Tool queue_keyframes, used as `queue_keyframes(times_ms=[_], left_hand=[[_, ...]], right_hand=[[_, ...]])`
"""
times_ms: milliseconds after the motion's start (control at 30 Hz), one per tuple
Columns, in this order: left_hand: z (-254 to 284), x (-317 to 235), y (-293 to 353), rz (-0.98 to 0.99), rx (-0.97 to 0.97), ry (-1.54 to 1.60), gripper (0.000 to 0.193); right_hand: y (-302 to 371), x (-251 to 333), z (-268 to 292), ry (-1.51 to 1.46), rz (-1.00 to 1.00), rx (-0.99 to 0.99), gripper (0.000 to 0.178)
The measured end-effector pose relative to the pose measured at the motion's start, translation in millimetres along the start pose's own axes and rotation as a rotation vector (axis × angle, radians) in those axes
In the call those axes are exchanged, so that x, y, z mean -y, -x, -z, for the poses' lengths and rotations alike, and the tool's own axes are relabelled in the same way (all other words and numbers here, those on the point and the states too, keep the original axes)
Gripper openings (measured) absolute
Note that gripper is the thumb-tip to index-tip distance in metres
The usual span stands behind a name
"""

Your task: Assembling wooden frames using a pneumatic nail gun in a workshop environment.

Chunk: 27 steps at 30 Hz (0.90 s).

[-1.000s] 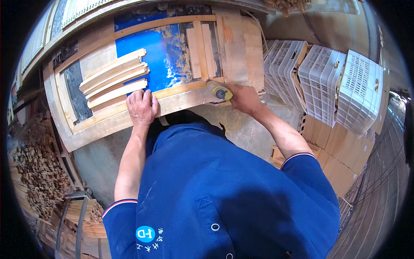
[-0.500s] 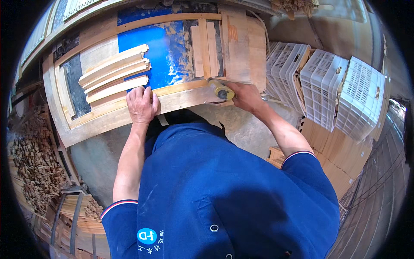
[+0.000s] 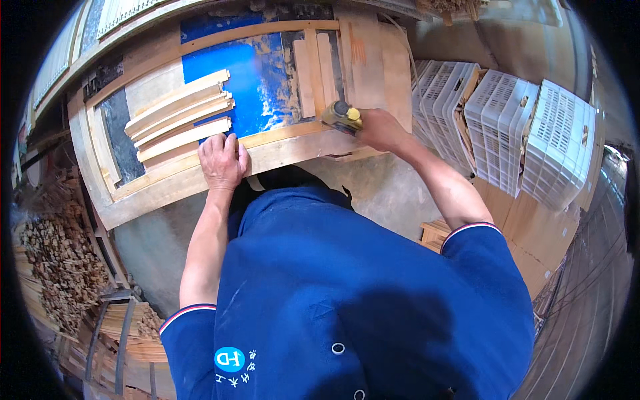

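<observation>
In my right hand is a yellow-and-black nail gun, with my fingers wrapped round its handle. Its head sits over the near right part of the workbench, beside the lower ends of two upright wooden strips. My left hand is closed over the wooden rail along the near side, fingers bent and pressed together; the fingertips are partly hidden. Just beyond it, several pale wooden strips lie side by side across the blue sheet.
White plastic crates stand in a row on the right, beside stacked boards. Bundles of thin wood sticks fill the left side. A hose hangs at the bench's far right, and a long rail borders its far side.
My right hand has moved slightly up and turned the nail gun, so its black cap now points toward the far side. My left hand stays on the rail.
</observation>
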<state>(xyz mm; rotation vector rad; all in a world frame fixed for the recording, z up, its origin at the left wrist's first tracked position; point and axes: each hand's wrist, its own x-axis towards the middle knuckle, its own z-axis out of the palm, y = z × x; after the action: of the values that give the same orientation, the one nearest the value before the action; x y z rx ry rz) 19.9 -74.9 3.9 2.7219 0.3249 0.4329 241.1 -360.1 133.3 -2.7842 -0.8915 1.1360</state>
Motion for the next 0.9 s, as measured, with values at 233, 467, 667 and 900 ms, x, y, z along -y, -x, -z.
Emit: queue_keyframes(times_ms=[233,467,667,900], left_hand=[[0.8,0.6,0.6,0.005,-0.001,0.005,0.021],[1.4,0.9,-0.8,0.008,0.001,0.018,0.022],[0.3,1.6,1.0,0.007,0.001,0.020,0.023],[0.8,-1.4,0.2,0.022,0.037,0.019,0.024]], right_hand=[[21.9,-1.0,1.2,-0.046,-0.045,0.001,0.040],[21.4,-6.8,-22.4,0.064,0.174,-0.106,0.040],[17.4,-16.3,-32.8,0.120,0.236,-0.136,0.036],[18.1,-23.7,-33.0,0.108,0.250,-0.103,0.032]])
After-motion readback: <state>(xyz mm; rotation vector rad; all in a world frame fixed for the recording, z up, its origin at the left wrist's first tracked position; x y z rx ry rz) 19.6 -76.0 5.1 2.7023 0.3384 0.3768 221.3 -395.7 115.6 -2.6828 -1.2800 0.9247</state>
